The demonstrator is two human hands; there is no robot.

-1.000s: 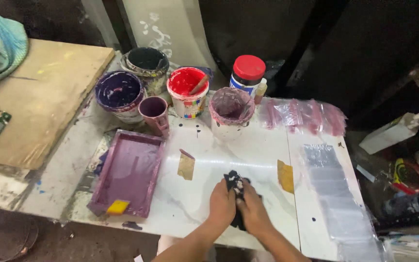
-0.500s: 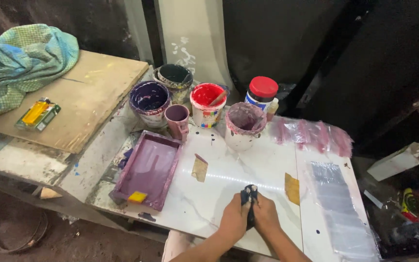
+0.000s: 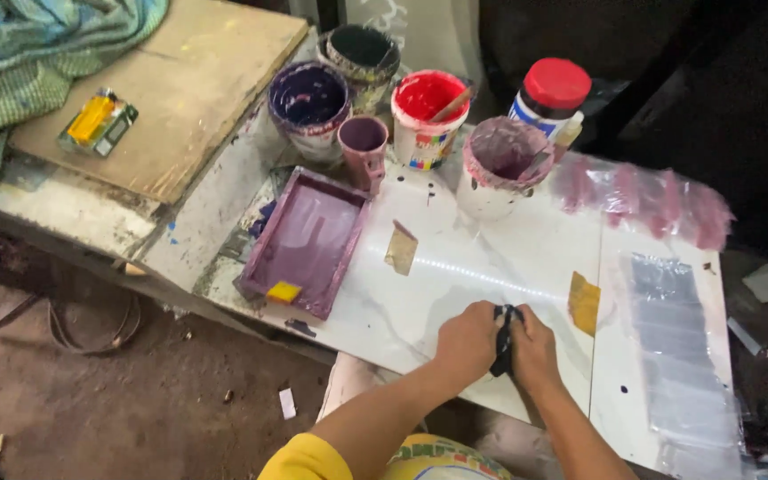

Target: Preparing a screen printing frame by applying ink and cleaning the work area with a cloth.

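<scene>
Both hands, left (image 3: 467,342) and right (image 3: 535,348), have shifted slightly, clamped together on a dark rag (image 3: 501,340) pressed to the white slab (image 3: 491,249); smears remain beyond them, so wiping seems unfinished.

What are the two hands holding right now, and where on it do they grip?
Both the left hand and right hand clutch a small dark cloth-like wad between them, one on each side, over the white table. What it is cannot be told.

five paint pots (image 3: 423,114) — one red-lidded jar (image 3: 551,96), one purple tray (image 3: 306,241), two hands (image 3: 467,340)
</scene>
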